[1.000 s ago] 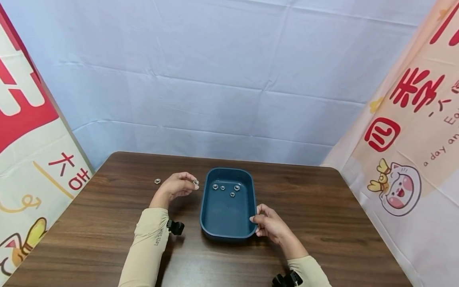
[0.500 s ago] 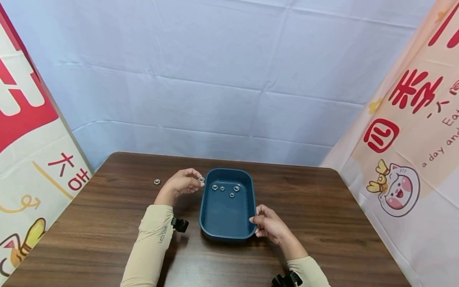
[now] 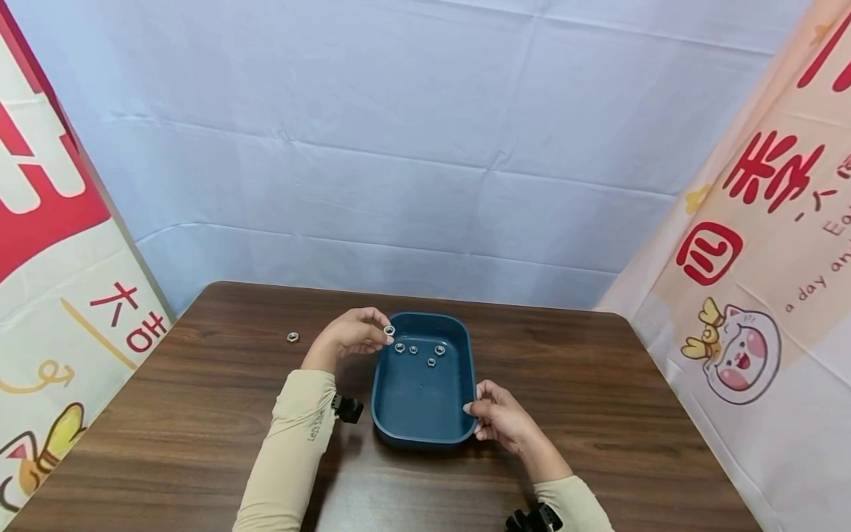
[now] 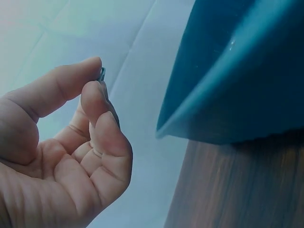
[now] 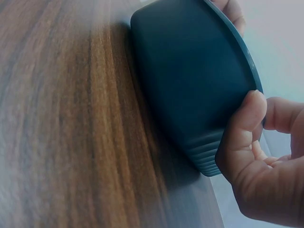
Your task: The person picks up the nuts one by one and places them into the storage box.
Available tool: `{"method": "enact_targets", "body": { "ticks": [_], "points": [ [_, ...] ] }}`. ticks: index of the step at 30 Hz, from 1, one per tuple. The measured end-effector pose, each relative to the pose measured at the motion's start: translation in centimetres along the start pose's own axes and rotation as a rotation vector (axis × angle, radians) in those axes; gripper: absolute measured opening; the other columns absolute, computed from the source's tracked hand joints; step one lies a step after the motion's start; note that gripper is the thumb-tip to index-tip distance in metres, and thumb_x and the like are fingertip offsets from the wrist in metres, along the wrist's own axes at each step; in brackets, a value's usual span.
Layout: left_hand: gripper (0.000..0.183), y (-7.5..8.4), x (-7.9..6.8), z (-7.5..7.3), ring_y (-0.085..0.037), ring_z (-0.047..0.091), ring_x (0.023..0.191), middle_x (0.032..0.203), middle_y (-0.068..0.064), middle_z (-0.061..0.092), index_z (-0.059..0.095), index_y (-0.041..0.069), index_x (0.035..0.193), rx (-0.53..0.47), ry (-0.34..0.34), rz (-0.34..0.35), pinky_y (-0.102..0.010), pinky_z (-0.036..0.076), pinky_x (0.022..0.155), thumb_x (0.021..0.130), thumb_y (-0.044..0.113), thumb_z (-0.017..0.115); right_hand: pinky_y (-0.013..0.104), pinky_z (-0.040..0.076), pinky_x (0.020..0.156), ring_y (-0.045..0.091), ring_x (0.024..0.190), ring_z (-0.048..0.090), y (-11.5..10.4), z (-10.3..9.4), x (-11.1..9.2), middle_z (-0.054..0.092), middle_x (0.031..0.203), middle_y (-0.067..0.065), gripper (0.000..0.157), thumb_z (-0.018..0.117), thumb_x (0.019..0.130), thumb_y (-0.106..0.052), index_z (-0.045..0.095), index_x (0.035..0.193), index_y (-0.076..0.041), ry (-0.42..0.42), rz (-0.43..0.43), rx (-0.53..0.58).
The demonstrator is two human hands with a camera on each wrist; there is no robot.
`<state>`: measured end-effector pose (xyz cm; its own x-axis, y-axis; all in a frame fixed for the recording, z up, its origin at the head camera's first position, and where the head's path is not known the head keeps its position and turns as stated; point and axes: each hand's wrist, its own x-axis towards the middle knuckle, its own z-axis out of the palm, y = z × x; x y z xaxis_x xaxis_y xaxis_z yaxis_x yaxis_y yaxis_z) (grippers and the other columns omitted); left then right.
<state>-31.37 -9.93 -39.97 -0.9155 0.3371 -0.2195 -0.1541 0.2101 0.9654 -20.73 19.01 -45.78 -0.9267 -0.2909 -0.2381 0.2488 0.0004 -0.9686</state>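
Observation:
Between thumb and fingertips my left hand (image 3: 355,332) pinches a metal nut (image 3: 389,330), held at the upper left rim of a blue plastic tray (image 3: 422,403). In the left wrist view only the thin edge of that nut (image 4: 102,74) shows at the fingertips. Several nuts lie on the tray floor toward its far end, among them one nut (image 3: 439,349) at the right. My right hand (image 3: 500,417) grips the tray's right rim near the front corner. The right wrist view shows the thumb and fingers on either side of the tray wall (image 5: 190,71).
Another nut (image 3: 292,337) lies on the brown wooden table (image 3: 199,414), left of my left hand. A pale cloth (image 3: 399,148) hangs behind the table, and printed banners stand at both sides.
My left hand has moved right with its nut, from beside the tray to the tray's upper left rim. The right hand keeps its grip, and the tray stays put.

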Motion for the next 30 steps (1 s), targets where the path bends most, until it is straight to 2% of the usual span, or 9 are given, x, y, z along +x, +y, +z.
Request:
{"method": "enact_targets", "body": {
  "ticks": [10, 12, 17, 19, 25, 30],
  "points": [
    [0.021, 0.9, 1.0, 1.3, -0.019, 0.056, 0.063, 0.076, -0.010, 0.061, 0.058, 0.004, 0.098, -0.011, -0.015, -0.035, -0.042, 0.049, 0.071, 0.081, 0.001, 0.069, 0.021, 0.046, 0.044, 0.010, 0.045, 0.050, 0.2, -0.2, 0.0, 0.049, 0.056, 0.006, 0.019, 0.057, 0.084, -0.001, 0.039, 0.087, -0.004, 0.006, -0.001, -0.010],
    [0.021, 1.0, 1.2, 1.5, -0.023, 0.057, 0.066, 0.076, -0.009, 0.061, 0.058, 0.004, 0.098, -0.003, -0.021, -0.040, -0.043, 0.049, 0.071, 0.081, 0.000, 0.069, 0.022, 0.046, 0.044, 0.010, 0.045, 0.050, 0.2, -0.3, 0.1, 0.049, 0.057, 0.006, 0.018, 0.057, 0.084, -0.001, 0.039, 0.087, -0.005, 0.000, -0.004, -0.012],
    [0.022, 1.4, 1.8, 1.9, -0.030, 0.059, 0.074, 0.076, -0.010, 0.060, 0.057, 0.004, 0.099, 0.044, -0.056, -0.064, -0.033, 0.049, 0.061, 0.081, 0.001, 0.069, 0.021, 0.046, 0.044, 0.009, 0.045, 0.049, 0.2, -0.3, 0.1, 0.048, 0.057, 0.006, 0.018, 0.057, 0.083, -0.001, 0.039, 0.087, -0.005, 0.000, -0.001, -0.013],
    [0.022, 1.7, 2.1, 2.1, -0.028, 0.058, 0.072, 0.077, -0.010, 0.060, 0.056, 0.004, 0.100, 0.057, -0.076, -0.073, -0.030, 0.047, 0.058, 0.082, 0.001, 0.068, 0.021, 0.046, 0.043, 0.009, 0.044, 0.049, 0.2, -0.3, 0.1, 0.048, 0.057, 0.006, 0.018, 0.056, 0.083, 0.000, 0.039, 0.087, -0.005, 0.004, 0.001, -0.011],
    [0.019, 2.1, 3.2, 3.1, -0.024, 0.057, 0.070, 0.081, -0.011, 0.059, 0.056, 0.005, 0.100, 0.062, -0.107, -0.096, -0.031, 0.048, 0.061, 0.084, 0.000, 0.066, 0.021, 0.046, 0.043, 0.010, 0.044, 0.049, 0.1, -0.1, 0.0, 0.048, 0.056, 0.007, 0.018, 0.056, 0.083, 0.000, 0.039, 0.087, -0.004, 0.010, 0.002, -0.006],
    [0.020, 2.1, 4.1, 4.1, -0.022, 0.058, 0.068, 0.080, -0.012, 0.062, 0.058, 0.004, 0.100, 0.078, -0.130, -0.114, -0.040, 0.048, 0.070, 0.083, 0.000, 0.068, 0.021, 0.046, 0.043, 0.010, 0.043, 0.049, 0.2, 0.0, 0.0, 0.048, 0.056, 0.007, 0.019, 0.057, 0.082, 0.000, 0.039, 0.087, -0.004, 0.017, 0.010, 0.001]
  ]
}}
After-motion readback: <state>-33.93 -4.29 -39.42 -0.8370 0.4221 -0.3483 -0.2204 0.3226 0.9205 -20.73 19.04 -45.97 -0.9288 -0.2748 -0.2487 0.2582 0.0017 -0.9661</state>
